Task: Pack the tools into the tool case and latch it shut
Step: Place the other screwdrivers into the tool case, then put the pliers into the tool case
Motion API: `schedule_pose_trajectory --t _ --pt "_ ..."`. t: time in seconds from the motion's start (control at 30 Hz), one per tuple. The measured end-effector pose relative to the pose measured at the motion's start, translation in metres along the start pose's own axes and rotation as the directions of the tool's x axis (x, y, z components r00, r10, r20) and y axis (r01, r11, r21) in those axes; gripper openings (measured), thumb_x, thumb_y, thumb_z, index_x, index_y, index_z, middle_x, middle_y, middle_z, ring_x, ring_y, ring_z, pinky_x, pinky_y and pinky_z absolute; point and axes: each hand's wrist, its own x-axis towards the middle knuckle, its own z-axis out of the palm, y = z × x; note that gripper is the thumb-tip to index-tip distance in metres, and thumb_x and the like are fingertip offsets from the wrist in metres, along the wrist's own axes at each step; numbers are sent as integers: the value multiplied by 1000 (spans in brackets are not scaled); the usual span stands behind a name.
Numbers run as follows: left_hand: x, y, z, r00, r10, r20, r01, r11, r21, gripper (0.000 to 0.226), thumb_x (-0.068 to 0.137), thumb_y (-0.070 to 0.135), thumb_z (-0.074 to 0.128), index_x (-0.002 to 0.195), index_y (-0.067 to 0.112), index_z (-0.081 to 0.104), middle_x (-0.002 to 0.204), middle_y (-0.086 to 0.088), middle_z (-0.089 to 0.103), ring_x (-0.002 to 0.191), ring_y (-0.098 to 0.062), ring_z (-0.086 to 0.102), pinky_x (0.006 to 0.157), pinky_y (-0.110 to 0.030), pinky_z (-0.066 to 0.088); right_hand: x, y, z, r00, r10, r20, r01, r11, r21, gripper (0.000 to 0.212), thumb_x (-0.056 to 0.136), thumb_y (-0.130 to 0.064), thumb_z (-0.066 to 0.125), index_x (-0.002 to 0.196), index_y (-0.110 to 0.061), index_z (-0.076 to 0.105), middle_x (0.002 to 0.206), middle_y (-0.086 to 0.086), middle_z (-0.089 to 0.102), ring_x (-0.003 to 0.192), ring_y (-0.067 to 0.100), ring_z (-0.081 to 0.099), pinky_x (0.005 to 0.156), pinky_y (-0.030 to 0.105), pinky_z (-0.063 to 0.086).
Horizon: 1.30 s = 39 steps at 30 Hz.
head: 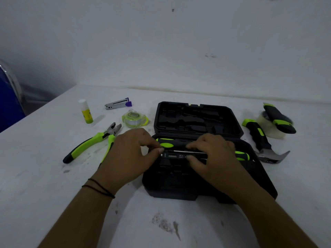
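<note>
Left hand [130,149]: we pinch the tip end of a screwdriver [193,152].
Right hand [213,154]: our fingers curl on its shaft.
Tool case [179,185]: open beneath both hands.
Pliers [93,142]: just left of our left hand.
Hammer [263,140]: right of our right hand.

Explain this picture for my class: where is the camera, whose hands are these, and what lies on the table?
A camera on a person's head looks down at their own bare hands. The left hand and right hand are seating a screwdriver in the open black tool case. On the white table lie pliers, a tape measure, a glue stick and a stapler on the left, and a claw hammer and a black and green tool on the right.
</note>
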Motion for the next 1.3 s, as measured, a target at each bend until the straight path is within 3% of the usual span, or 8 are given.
schedule_pose_trajectory --t 0.13,0.4,0.63,0.87,0.97,1.07,1.13,1.3 --pt "-2 12 14 995 99 17 -100 993 56 26 75 46 54 83 30 74 83 10 60 80 -8 55 71 -36 48 -1 15 -4 999 42 -8 -42 999 -3 26 70 -32 45 80 -30 69 86 -9 51 93 14 46 77 25 12" --pt "-8 11 33 992 108 66 -117 981 152 30 75 47 50 96 37 69 103 9 56 99 -7 45 79 -31 29 -4 2 12 1000 -11 -21 12 1000 15 26 75 -30 45 83 -26 70 85 -8 53 88 14 46 75 24 12" --pt "-8 9 32 996 89 6 -89 994 70 27 77 46 51 89 33 72 97 11 58 93 -4 50 80 -35 41 -6 3 14 1000 -18 -20 19 998 54 43 73 -41 30 84 -27 69 85 -10 51 88 13 45 81 28 19" --pt "0 -2 16 983 28 -180 -35 999 -33 25 83 36 51 75 22 71 79 11 62 79 -5 57 75 -31 46 -6 0 11 999 -19 -42 21 998 61 23 80 -32 47 88 -27 68 82 -11 54 82 10 48 80 28 23" --pt "1 -18 3 952 -70 -297 88 995 50 26 79 34 49 77 19 70 76 6 66 77 -11 60 80 -33 46 -6 -1 11 995 -29 -91 35 997 68 29 81 -38 40 86 -28 68 80 -11 57 79 10 51 77 28 27" --pt "0 -35 -11 891 -255 -376 332 931 155 29 77 31 58 95 12 71 90 -7 67 90 -26 62 82 -37 48 -5 -4 10 993 -42 -108 51 995 82 30 82 -38 39 86 -28 67 79 -11 57 78 9 52 74 28 29" --pt "-1 -42 -15 841 -413 -350 503 835 222 38 78 28 65 113 12 65 105 -12 63 100 -33 57 86 -41 44 -5 -6 11 993 -51 -107 60 995 82 29 83 -38 39 86 -28 66 78 -11 58 78 10 53 73 29 31" --pt "-1 -51 -19 697 -680 -228 712 616 338 66 82 58 49 135 21 40 139 -9 42 130 -31 35 109 -53 16 -5 -4 12 993 -55 -105 66 993 103 28 83 -38 41 88 -27 67 79 -11 60 77 12 54 74 33 40"
